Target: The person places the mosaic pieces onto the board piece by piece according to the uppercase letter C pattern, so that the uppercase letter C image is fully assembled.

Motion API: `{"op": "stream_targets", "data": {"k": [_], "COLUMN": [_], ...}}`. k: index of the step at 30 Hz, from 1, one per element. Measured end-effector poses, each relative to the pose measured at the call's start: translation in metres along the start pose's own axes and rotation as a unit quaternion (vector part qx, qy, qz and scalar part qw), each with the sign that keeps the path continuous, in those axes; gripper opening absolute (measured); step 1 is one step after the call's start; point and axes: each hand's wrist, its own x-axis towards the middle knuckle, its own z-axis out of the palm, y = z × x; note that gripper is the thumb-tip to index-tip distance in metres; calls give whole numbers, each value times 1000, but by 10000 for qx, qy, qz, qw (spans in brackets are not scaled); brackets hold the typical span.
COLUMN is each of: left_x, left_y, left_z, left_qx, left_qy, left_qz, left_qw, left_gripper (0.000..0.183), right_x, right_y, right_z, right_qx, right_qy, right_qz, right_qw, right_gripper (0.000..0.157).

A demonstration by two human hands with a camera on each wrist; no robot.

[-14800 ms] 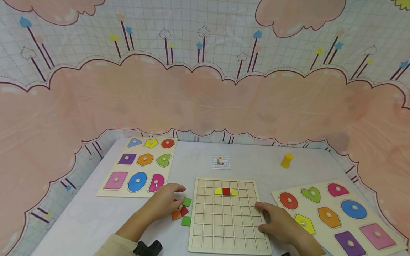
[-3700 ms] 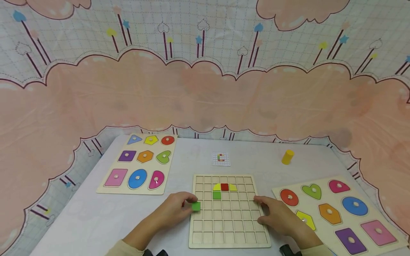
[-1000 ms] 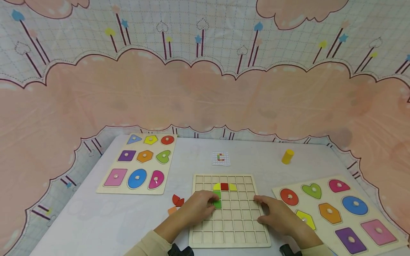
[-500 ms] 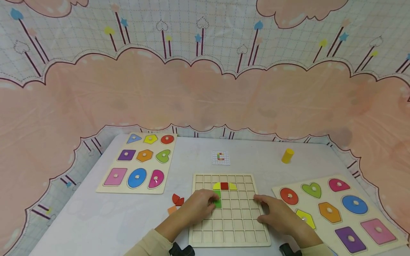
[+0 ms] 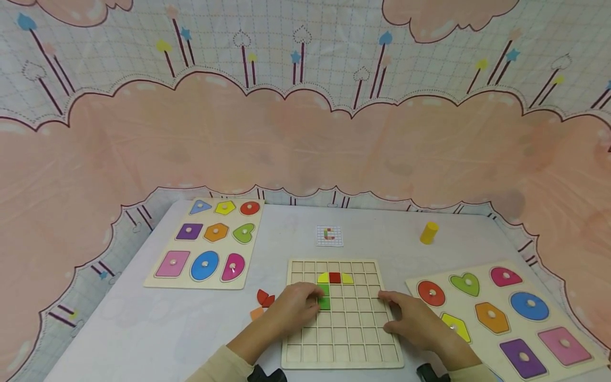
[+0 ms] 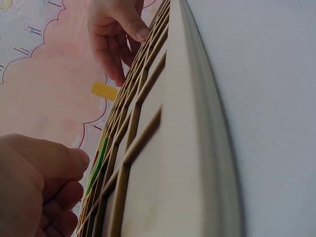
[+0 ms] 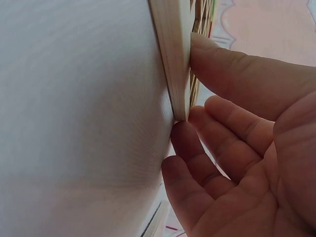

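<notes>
A wooden grid board (image 5: 350,353) lies mid-table. In its cells sit a red square tile (image 5: 335,278) between two yellow curved tiles (image 5: 348,278), with a green square tile (image 5: 325,304) below another green one. My left hand (image 5: 298,307) reaches over the board's left side, fingertips at the green tiles' left edge. In the left wrist view a small gap shows between its thumb and the green tile (image 6: 98,165); its other fingers are bent. My right hand (image 5: 412,321) rests its thumb and fingertips against the board's right edge, not wrapped round it.
Red pieces (image 5: 265,298) and an orange square (image 5: 256,314) lie left of the board. Behind it are a pattern card (image 5: 329,236) and a yellow cylinder (image 5: 429,233). Knobbed shape puzzles stand at left (image 5: 200,286) and right (image 5: 470,276).
Since the oldest frame, two green squares have come from the left pile onto the board, under the left yellow tile. In the last moment my left fingers drew slightly left. The right hand stays.
</notes>
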Motion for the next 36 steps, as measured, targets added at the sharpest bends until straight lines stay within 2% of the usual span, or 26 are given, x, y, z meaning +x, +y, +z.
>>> {"op": "stream_targets", "data": {"k": [9,14,23,36], "left_x": [-11,-19,-35,-50], "left_y": [-6,-12,-22,-40], "left_z": [-15,-25,-42,-56], "left_qx": [13,178,108,395], "left_qy": [188,366,459,743], "left_qz": [-71,-75,-420,-900], "left_qw": [9998,9991,9980,9924], "left_gripper": [24,26,32,35], "right_x": [0,0,1,1], "right_y": [1,1,0,2], "right_z": [0,-1,0,0], "right_qx": [38,45,16,21], "right_qy": [9,27,9,-7], "right_qz": [-53,-70,-58,-96], "right_qw": [10000,10000,10000,10000], "right_gripper": [62,62,63,62]}}
